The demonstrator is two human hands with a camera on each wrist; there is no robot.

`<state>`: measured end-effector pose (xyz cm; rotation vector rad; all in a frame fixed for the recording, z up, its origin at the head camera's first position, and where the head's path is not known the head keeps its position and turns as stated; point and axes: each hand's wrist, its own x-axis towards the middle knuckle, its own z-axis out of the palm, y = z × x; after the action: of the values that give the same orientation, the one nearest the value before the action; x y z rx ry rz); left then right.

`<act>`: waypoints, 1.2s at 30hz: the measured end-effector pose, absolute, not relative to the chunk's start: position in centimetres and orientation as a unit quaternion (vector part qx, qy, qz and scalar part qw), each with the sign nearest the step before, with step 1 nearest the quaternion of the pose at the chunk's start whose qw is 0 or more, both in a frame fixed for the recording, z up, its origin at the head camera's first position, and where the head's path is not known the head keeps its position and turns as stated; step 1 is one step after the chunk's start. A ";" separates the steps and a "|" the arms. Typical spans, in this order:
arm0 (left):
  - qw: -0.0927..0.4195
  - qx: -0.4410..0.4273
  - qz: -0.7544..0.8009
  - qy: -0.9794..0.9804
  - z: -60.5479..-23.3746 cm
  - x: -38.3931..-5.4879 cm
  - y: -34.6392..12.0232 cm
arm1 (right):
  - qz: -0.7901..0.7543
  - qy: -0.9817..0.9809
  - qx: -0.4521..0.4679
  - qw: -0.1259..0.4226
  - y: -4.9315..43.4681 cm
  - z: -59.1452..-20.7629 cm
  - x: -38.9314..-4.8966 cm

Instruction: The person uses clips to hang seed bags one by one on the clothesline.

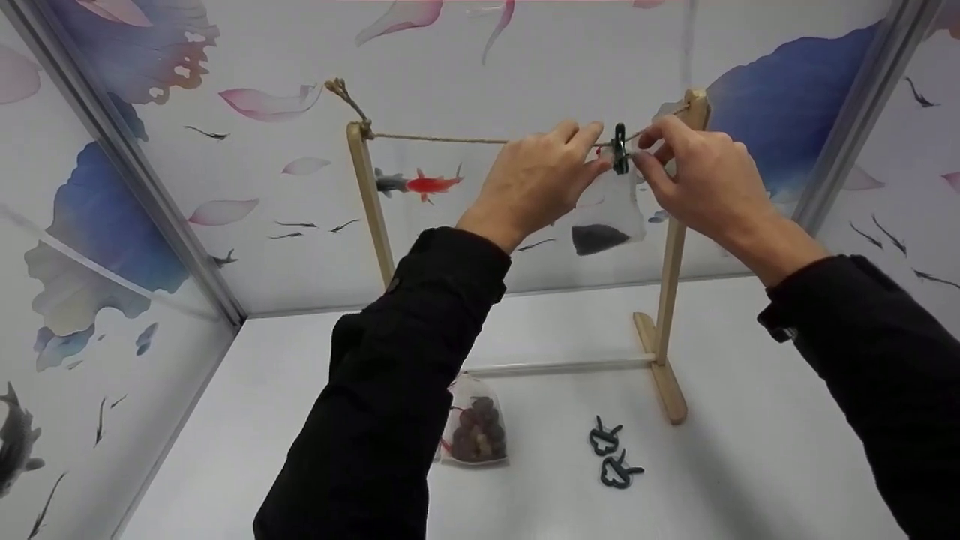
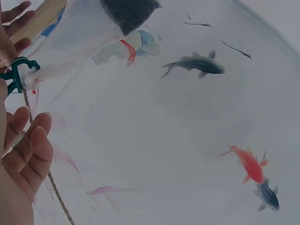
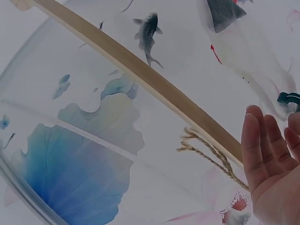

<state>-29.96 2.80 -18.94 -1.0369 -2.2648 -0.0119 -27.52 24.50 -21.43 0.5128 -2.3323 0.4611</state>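
A pale mesh bag [image 1: 626,206] with a dark grainy mass in its bottom corner hangs by its top at a beige rope [image 1: 442,139]. A dark green plastic clip [image 1: 619,148] stands upright on the rope at the bag's neck. My left hand [image 1: 536,172] is just left of the clip, thumb tip against the bag's top; in the left wrist view its bent fingers [image 2: 40,136] are beside the rope and the thumb is hidden. On the clip's other side my right hand [image 1: 705,169] pinches white bag material between thumb and index, its other fingers [image 3: 255,140] straighter.
The rope runs between two wooden posts, left [image 1: 367,202] and right [image 1: 671,277], joined low down by a pale rod [image 1: 562,367]. A netted bag of brown round things [image 1: 480,435] lies by my left sleeve. Two grey-green clips [image 1: 617,471] lie on the white table [image 1: 547,495].
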 end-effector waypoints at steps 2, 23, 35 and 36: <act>0.320 -0.397 -0.005 -0.860 -19.1 -29.9 2.6 | 0.183 -0.898 0.201 0.346 24.5 -21.6 -27.5; 0.299 -0.440 -0.265 -0.805 -29.6 -27.9 0.2 | 0.243 -0.906 0.196 0.287 26.4 -31.9 -23.4; 0.269 -0.413 -0.244 -0.836 -39.1 -24.3 -0.5 | 0.222 -0.927 0.304 -0.005 26.2 -41.8 -20.1; 0.266 -0.413 -0.242 -0.837 -39.9 -24.1 -0.5 | 0.225 -0.921 0.317 -0.036 26.3 -42.3 -20.1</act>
<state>-24.06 -0.47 -39.87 -1.1150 -2.2599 -0.6524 -20.11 26.32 -42.31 1.0206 -2.9613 0.7224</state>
